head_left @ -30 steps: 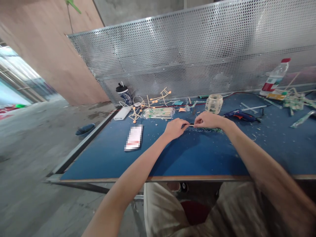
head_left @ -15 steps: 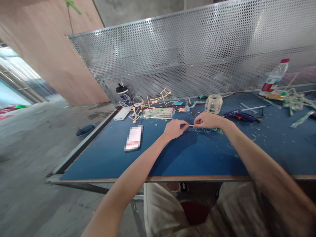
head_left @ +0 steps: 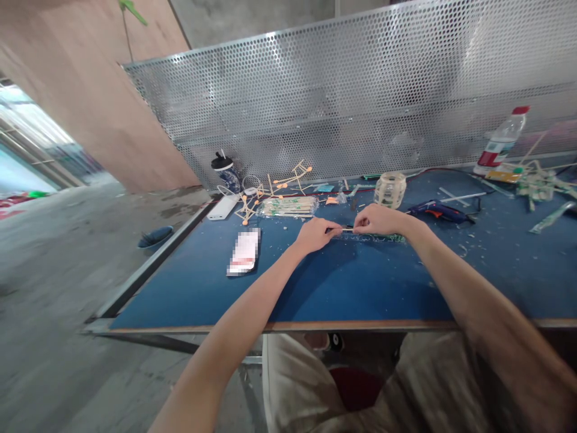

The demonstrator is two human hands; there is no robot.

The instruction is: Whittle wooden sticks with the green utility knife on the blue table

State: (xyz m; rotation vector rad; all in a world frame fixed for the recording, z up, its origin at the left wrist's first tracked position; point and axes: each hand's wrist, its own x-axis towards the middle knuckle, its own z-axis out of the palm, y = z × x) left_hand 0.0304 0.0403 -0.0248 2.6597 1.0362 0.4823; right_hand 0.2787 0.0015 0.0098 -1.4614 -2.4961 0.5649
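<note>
My left hand [head_left: 317, 233] and my right hand [head_left: 377, 219] meet over the middle of the blue table [head_left: 342, 282]. Both pinch the ends of a thin wooden stick [head_left: 346, 229] held level just above the surface. A strip of green and white bits [head_left: 376, 238] lies on the table right below my right hand. Behind the hands rests a clear bag of sticks [head_left: 288, 207].
A blue glue gun [head_left: 439, 211] and a clear jar [head_left: 390, 189] sit behind my right hand. A stick-and-ball model [head_left: 274, 183], a white power bank [head_left: 223, 207], a dark cup [head_left: 226, 170] and a phone [head_left: 244, 251] lie left. A bottle [head_left: 502, 142] stands far right against the perforated metal screen [head_left: 360, 96].
My left hand has shifted slightly on the stick; otherwise both hands stay in the same place.
</note>
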